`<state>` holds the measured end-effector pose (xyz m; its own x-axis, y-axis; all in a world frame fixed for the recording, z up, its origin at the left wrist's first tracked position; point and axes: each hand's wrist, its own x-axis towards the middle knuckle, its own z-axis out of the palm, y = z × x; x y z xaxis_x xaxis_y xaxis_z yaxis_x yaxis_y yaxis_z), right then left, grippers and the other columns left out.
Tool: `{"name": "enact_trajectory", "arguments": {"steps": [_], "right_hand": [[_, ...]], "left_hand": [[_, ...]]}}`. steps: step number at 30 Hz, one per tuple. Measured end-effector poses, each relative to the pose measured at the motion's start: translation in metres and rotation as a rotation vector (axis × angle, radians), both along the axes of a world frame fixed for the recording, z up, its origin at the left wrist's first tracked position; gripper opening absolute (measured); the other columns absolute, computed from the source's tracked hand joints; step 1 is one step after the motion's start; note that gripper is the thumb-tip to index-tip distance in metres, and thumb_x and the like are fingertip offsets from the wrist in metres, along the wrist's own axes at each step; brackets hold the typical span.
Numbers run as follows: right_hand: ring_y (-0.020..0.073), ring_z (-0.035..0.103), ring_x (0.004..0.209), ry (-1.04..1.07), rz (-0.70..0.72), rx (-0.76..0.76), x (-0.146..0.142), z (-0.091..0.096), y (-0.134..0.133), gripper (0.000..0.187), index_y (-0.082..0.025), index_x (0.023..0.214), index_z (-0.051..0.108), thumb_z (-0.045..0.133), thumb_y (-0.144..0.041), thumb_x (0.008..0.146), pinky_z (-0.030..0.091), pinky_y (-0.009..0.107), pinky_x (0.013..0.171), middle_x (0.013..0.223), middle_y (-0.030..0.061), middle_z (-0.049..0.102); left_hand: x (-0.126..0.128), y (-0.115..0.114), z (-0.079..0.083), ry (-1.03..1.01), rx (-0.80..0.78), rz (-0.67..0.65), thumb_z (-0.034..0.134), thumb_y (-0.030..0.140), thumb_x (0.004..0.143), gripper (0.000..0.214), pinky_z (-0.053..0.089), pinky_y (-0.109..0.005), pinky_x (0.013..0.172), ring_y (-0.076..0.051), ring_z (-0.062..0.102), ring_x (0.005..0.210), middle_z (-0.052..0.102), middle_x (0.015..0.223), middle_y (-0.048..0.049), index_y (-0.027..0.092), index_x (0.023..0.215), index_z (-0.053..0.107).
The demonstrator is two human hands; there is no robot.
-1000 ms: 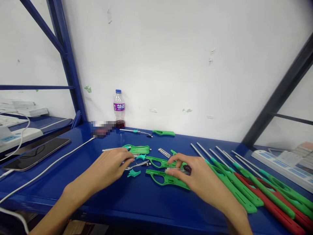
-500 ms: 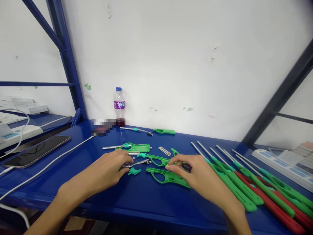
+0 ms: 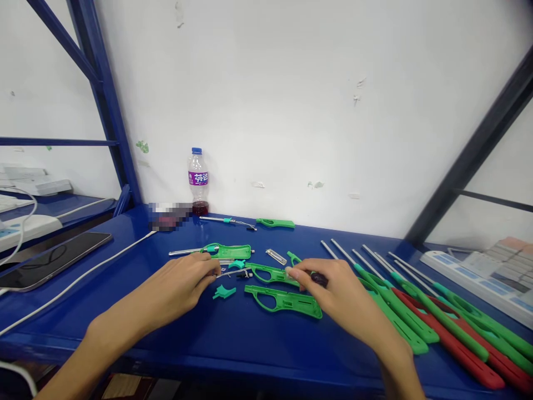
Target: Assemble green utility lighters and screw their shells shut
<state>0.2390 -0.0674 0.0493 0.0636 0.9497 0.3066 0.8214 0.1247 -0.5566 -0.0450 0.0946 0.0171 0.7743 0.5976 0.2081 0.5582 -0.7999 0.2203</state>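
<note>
My left hand (image 3: 195, 276) is closed in a pinch on a thin metal strip (image 3: 233, 273), which points right from its fingertips beside a small black piece (image 3: 245, 274). My right hand (image 3: 328, 289) is curled around a dark-handled tool (image 3: 320, 279); its tip is hidden, and the thumb and index finger meet over a green lighter handle half (image 3: 268, 273). Nearer me lies another green handle half (image 3: 287, 300). Teal triggers (image 3: 225, 291) lie near my left hand. Behind are a clear fuel tank (image 3: 276, 256) and a handle half with a metal tube (image 3: 235, 252).
Several long lighters (image 3: 400, 316), green and red, lie at the right beside a white power strip (image 3: 478, 283). At the back stand a drink bottle (image 3: 199, 183) and a green shell (image 3: 275, 223). A phone (image 3: 58, 258) and white cable (image 3: 104, 264) lie left.
The view has shifted slightly, so things appear a little further left. My left hand has turned a little and the metal strip lies flatter. My right hand has barely moved.
</note>
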Motion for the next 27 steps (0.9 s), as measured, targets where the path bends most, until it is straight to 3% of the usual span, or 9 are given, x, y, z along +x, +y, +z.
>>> {"name": "enact_trajectory", "arguments": {"steps": [5,10,13,17,21,24,27], "right_hand": [[0.0176,0.049,0.063,-0.013,0.004,0.044,0.001,-0.001,0.0,0.051,-0.024,0.072,0.06,0.048,-0.052,0.113,0.032,0.033,0.064,0.068,-0.0013,0.061],[0.0175,0.046,0.06,-0.01,-0.001,0.071,0.002,-0.002,-0.001,0.056,-0.023,0.068,0.06,0.048,-0.053,0.113,0.032,0.034,0.061,0.064,-0.0009,0.059],[0.0186,0.056,0.065,0.008,-0.015,0.095,0.004,-0.003,-0.001,0.05,-0.024,0.075,0.072,0.053,-0.053,0.112,0.037,0.033,0.064,0.071,-0.0002,0.068],[0.0221,0.072,0.088,0.048,-0.056,0.153,0.006,-0.005,0.002,0.019,-0.03,0.099,0.084,0.075,-0.047,0.101,0.047,0.032,0.077,0.098,-0.0006,0.082],[0.022,0.076,0.096,0.068,-0.077,0.177,0.011,-0.006,0.004,0.012,-0.03,0.103,0.083,0.087,-0.036,0.093,0.05,0.032,0.083,0.104,-0.0026,0.084],[0.0221,0.077,0.092,0.07,-0.084,0.155,0.014,-0.005,0.002,0.01,-0.03,0.096,0.084,0.086,-0.039,0.094,0.049,0.033,0.081,0.1,-0.004,0.085],[0.0202,0.075,0.076,0.061,-0.072,0.113,0.017,-0.003,-0.004,0.026,-0.029,0.085,0.083,0.075,-0.048,0.102,0.046,0.034,0.072,0.086,-0.0052,0.084]], "left_hand": [[-0.002,0.001,0.003,-0.017,0.033,-0.001,0.038,0.028,0.11,0.033,0.052,-0.038,0.084,-0.028,0.073,0.096,0.075,0.107,-0.0079,0.025,0.105,0.071],[-0.001,0.007,-0.007,0.003,0.059,0.003,0.04,0.024,0.107,0.032,0.053,-0.038,0.08,-0.029,0.074,0.093,0.076,0.105,-0.0094,0.024,0.1,0.072],[0.0,0.012,-0.018,0.015,0.085,0.021,0.044,0.024,0.107,0.031,0.055,-0.038,0.078,-0.029,0.076,0.092,0.076,0.103,-0.0096,0.025,0.099,0.074],[-0.004,0.013,-0.022,0.023,0.134,0.037,0.049,0.027,0.105,0.03,0.059,-0.042,0.081,-0.034,0.078,0.099,0.079,0.11,-0.0124,0.025,0.11,0.079],[-0.009,0.0,-0.009,-0.007,0.191,0.033,0.042,0.038,0.11,0.04,0.06,-0.051,0.089,-0.039,0.077,0.109,0.077,0.129,-0.0153,0.026,0.124,0.078],[-0.001,-0.018,-0.005,-0.054,0.16,-0.084,0.041,0.041,0.113,0.038,0.06,-0.046,0.094,-0.031,0.077,0.111,0.079,0.122,-0.0067,0.032,0.122,0.076],[0.018,-0.038,-0.011,-0.053,0.074,-0.219,0.032,0.032,0.116,0.045,0.061,-0.036,0.083,-0.022,0.079,0.093,0.08,0.106,-0.0003,0.033,0.108,0.075]]}}
